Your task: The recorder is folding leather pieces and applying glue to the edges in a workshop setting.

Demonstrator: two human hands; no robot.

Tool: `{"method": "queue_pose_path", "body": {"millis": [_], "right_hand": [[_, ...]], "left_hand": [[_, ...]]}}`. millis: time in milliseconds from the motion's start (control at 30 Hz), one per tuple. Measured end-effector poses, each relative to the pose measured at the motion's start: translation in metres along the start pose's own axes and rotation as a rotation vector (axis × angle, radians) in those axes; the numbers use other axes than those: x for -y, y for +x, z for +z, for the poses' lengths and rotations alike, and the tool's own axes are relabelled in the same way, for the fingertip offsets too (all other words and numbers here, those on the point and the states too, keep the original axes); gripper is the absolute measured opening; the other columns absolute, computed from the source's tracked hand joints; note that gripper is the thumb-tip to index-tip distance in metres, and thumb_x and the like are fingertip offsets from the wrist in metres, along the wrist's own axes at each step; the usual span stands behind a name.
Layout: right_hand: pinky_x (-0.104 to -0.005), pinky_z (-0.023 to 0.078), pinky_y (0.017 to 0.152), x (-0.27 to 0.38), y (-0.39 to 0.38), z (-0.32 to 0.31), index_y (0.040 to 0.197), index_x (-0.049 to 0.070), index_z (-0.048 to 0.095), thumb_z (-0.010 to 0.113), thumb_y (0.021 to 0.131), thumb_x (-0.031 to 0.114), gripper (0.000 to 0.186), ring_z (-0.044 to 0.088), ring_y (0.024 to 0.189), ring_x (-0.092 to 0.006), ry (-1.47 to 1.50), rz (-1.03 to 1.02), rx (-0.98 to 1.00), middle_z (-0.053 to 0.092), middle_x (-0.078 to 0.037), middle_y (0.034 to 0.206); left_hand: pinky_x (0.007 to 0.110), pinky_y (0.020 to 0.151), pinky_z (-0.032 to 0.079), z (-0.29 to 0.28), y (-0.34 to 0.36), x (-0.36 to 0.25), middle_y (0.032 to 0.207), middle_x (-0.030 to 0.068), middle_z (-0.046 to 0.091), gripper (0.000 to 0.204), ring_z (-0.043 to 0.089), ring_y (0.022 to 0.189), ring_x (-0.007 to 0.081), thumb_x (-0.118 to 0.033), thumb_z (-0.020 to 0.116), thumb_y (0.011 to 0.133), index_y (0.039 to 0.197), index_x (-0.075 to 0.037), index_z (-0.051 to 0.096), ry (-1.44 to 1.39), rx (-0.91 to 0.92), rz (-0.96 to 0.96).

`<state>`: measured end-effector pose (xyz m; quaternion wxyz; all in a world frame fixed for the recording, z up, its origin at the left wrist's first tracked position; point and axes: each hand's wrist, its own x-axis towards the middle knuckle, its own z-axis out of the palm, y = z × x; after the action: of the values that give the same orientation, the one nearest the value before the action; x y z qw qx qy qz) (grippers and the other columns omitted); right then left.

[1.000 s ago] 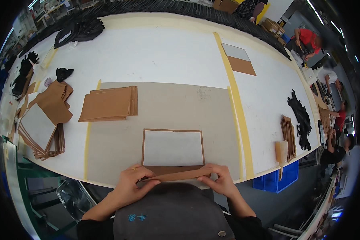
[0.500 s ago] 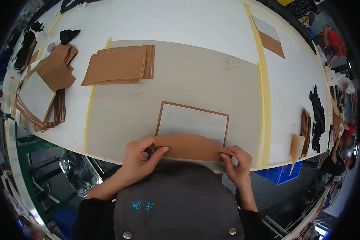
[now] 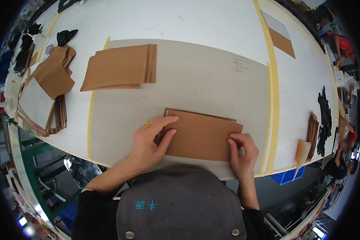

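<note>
A brown panel (image 3: 200,140) lies folded down on a grey board (image 3: 188,88) near the table's front edge, covering most of a slightly larger-looking layer whose edge shows at the top. My left hand (image 3: 148,146) rests on the panel's left part, index finger and thumb apart, a ring on one finger. My right hand (image 3: 243,154) holds the panel's right edge with curled fingers. Up and to the left of them lies a stack of brown panels (image 3: 116,66).
Brown cut pieces (image 3: 52,76), some white-faced, pile at left. Right hold a bundle of brown strips (image 3: 312,132), black strips (image 3: 323,120), a pale applicator (image 3: 303,150), and a two-tone piece (image 3: 280,42) farther back. A blue bin (image 3: 284,176) is under the edge. Other people work at right.
The brown flap has come down flat over the white face beneath. My hands have moved up onto it, the left one loosening its fingers. The view has tilted.
</note>
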<state>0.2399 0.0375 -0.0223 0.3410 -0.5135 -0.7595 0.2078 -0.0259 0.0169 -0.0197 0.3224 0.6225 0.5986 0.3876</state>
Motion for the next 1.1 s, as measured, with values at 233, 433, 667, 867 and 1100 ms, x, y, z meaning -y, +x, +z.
{"method": "queue_pose_path", "body": {"millis": [233, 433, 667, 867, 1100], "right_hand": [[-0.0238, 0.046, 0.052, -0.004, 0.003, 0.007, 0.092, 0.003, 0.065, 0.068, 0.082, -0.004, 0.013, 0.059, 0.060, -0.0132, 0.026, 0.145, -0.015, 0.062, -0.007, 0.081], [-0.0229, 0.044, 0.052, -0.005, 0.005, 0.005, 0.092, 0.004, 0.066, 0.066, 0.082, -0.004, 0.012, 0.057, 0.059, -0.0119, 0.024, 0.213, 0.006, 0.061, -0.006, 0.080], [-0.0229, 0.044, 0.052, -0.003, 0.006, 0.008, 0.091, 0.003, 0.066, 0.065, 0.082, -0.005, 0.012, 0.057, 0.060, -0.0121, 0.021, 0.230, 0.020, 0.060, -0.007, 0.079], [-0.0234, 0.045, 0.052, -0.002, 0.006, 0.003, 0.093, 0.002, 0.067, 0.065, 0.082, -0.005, 0.013, 0.057, 0.060, -0.0124, -0.006, 0.234, 0.024, 0.060, -0.007, 0.079], [-0.0222, 0.046, 0.050, -0.003, 0.009, 0.006, 0.094, 0.003, 0.068, 0.067, 0.081, -0.004, 0.015, 0.058, 0.058, -0.0107, -0.013, 0.245, -0.003, 0.061, -0.006, 0.078]], "left_hand": [[0.024, 0.057, 0.046, 0.006, 0.000, 0.008, 0.084, 0.0068, 0.063, 0.018, 0.058, 0.065, 0.0126, 0.001, 0.069, 0.082, 0.099, -0.004, 0.070, 0.001, -0.032, -0.039], [0.024, 0.056, 0.047, 0.002, 0.002, 0.009, 0.082, 0.0068, 0.063, 0.019, 0.058, 0.064, 0.0128, 0.000, 0.070, 0.082, 0.100, -0.004, 0.070, 0.001, -0.008, -0.088], [0.026, 0.052, 0.046, 0.003, 0.002, 0.013, 0.076, 0.0068, 0.062, 0.016, 0.057, 0.058, 0.0153, -0.001, 0.070, 0.082, 0.098, -0.003, 0.069, 0.013, -0.020, -0.052], [0.023, 0.054, 0.047, 0.004, 0.004, 0.009, 0.078, 0.0067, 0.063, 0.018, 0.058, 0.060, 0.0117, 0.000, 0.070, 0.082, 0.100, -0.002, 0.070, -0.007, 0.002, -0.084], [0.023, 0.053, 0.047, 0.003, 0.005, 0.005, 0.078, 0.0061, 0.063, 0.019, 0.058, 0.059, 0.0111, 0.001, 0.070, 0.081, 0.100, -0.003, 0.070, 0.005, 0.001, -0.123]]}}
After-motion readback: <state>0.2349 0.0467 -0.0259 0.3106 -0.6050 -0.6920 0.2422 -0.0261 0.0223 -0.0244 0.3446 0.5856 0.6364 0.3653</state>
